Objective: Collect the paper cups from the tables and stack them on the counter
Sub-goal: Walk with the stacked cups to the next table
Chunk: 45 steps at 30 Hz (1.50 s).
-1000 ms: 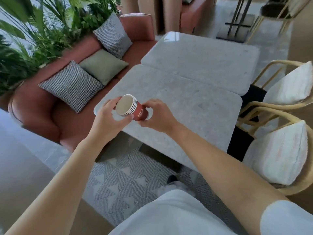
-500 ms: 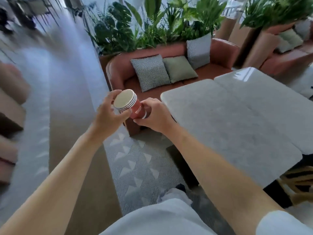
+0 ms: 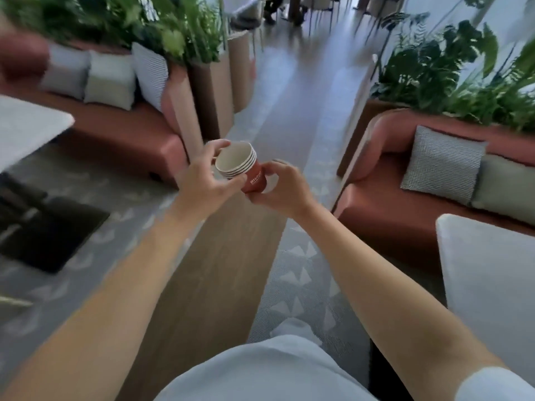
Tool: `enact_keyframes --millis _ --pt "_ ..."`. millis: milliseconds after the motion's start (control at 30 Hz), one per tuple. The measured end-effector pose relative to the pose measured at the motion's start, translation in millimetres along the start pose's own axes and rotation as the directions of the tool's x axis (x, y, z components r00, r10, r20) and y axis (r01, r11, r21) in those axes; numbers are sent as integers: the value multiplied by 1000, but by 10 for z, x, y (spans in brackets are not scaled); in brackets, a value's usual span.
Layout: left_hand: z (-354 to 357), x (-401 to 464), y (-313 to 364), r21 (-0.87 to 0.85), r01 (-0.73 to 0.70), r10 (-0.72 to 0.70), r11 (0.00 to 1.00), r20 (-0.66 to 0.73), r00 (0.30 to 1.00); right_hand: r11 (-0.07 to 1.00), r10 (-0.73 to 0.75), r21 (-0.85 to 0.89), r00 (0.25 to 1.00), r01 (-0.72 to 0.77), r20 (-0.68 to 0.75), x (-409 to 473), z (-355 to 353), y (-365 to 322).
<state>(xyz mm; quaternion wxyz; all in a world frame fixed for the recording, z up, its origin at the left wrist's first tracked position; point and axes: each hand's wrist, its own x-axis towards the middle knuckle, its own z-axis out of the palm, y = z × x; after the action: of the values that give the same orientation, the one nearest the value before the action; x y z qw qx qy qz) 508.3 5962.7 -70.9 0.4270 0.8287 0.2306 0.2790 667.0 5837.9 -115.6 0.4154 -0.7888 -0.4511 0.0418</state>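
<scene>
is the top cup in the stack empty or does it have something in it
Empty: the stack of cups, held in both hands, tilts its mouth toward the camera, showing only bare pale inner wall.

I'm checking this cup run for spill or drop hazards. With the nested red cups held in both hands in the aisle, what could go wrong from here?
1. The stack of cups lies tilted, held by the left hand at the rims and the right hand at the base; cups could slide apart.
2. Both hands are busy, so a stumble on the patterned rug might go uncaught.
</scene>
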Motion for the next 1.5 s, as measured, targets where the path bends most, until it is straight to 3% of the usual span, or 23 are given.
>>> enact_keyframes --millis 300,600,933,1133,1500 --pt "-805 -472 -360 69 227 -195 971 -312 930 960 -274 144 912 241 304 436 924 -637" --pt "-876 -655 -403 116 411 -300 904 -512 805 898 -434 296 771 326 466 685 1234 -791" --pt "-621 -767 -242 52 537 -357 842 -692 627 817 -569 454 627 356 533 840 1383 -739" --pt "-513 -812 -115 33 563 -359 826 -739 570 786 -610 512 566 346 555 862 1376 -758" --pt "-736 -842 -95 4 544 -370 839 -728 577 770 -629 529 568 358 532 874 1461 -931"
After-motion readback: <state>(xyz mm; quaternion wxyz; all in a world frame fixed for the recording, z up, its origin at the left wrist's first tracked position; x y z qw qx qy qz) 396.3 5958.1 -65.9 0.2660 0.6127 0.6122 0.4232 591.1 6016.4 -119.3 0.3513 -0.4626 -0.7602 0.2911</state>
